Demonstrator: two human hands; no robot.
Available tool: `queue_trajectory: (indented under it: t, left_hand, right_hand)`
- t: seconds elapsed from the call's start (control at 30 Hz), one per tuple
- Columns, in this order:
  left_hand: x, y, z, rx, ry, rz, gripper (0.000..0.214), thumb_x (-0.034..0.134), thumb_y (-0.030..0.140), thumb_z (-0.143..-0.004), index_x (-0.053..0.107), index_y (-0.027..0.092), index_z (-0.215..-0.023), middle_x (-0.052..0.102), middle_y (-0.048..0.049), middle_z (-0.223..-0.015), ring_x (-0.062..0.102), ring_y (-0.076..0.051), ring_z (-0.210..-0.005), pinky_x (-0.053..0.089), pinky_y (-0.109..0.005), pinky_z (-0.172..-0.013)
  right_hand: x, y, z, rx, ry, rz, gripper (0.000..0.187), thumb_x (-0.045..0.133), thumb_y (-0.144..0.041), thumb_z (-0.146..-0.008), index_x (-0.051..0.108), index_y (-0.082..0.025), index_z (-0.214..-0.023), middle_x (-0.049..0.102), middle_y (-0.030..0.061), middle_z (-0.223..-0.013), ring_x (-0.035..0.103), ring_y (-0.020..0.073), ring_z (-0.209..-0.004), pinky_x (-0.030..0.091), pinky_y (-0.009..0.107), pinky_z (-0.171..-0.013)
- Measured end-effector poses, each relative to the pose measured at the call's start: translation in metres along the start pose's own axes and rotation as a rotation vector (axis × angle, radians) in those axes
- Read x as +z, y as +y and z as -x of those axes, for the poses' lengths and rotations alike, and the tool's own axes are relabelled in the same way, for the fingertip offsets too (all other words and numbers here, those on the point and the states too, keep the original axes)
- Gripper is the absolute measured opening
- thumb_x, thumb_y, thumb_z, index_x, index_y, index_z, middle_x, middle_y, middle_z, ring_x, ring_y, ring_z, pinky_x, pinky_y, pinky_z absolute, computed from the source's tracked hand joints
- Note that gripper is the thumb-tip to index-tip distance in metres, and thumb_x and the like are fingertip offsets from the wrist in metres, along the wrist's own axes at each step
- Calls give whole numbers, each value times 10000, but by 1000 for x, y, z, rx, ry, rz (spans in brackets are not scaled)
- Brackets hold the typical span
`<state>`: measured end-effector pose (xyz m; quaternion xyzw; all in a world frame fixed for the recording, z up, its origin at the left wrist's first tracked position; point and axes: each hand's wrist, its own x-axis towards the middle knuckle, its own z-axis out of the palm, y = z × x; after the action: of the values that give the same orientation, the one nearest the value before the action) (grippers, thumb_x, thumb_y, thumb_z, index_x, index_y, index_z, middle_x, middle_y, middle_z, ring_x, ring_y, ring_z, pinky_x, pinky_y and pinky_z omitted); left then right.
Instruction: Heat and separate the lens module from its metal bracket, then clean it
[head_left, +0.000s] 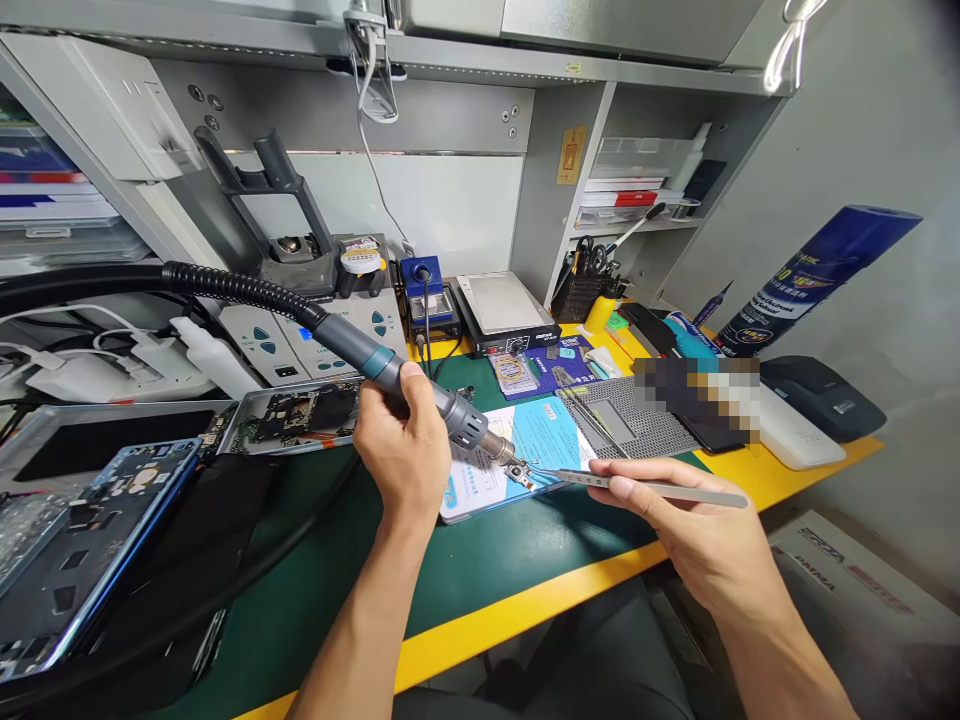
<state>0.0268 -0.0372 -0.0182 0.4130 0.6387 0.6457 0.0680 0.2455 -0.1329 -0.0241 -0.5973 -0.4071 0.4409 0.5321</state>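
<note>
My left hand [405, 440] is wrapped round the handle of a hot air gun [360, 350], whose metal nozzle points down to the right. Just below the nozzle tip lies a small phone part [519, 474], which looks like a camera module with a flex tail. My right hand [697, 525] pinches a pair of grey tweezers [660, 489], their tips at the right side of that part. Whether the tips grip it I cannot tell. Under the part is a blue and white booklet or pack [480, 492] on the green mat [337, 600].
Opened phones [97, 540] lie at the left. A white control station [262, 345], a blue soldering station [421, 275] and a flat heating plate [502, 305] stand behind. A perforated metal plate [652, 410], more tweezers [600, 422] and a blue spray can [817, 275] are right.
</note>
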Motion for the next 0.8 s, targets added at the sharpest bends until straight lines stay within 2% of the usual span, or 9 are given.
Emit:
queue_trajectory:
  t: [0.2,0.63,0.8]
  left_hand:
    - [0,0,0,3,4,-8,256,549,389,-909,669,180,-823,672,-19,-654,641,-177,-629,456,-267,-584]
    - [0,1,0,-4,-1,-16,249,547,388,-910,668,186,-828,678,-24,-668,650,-187,-649,472,-276,-600]
    - [0,0,1,6,1,-17,248,550,383,-910,670,184,-825,678,-21,-664,650,-185,-647,467,-273,-597]
  right_hand:
    - [3,0,0,7,6,-14,283,890,-444,-711,838,-226,-886,825,97,-1000,791,328,-913,666,392,-857]
    - [9,-1,-1,16,7,-56,277,902,-432,-699,838,-230,-877,826,97,-989,793,334,-905,669,420,-867]
    - [7,-4,-3,12,-22,10,284,891,-442,-711,840,-229,-892,826,100,-993,798,335,-872,663,421,-861]
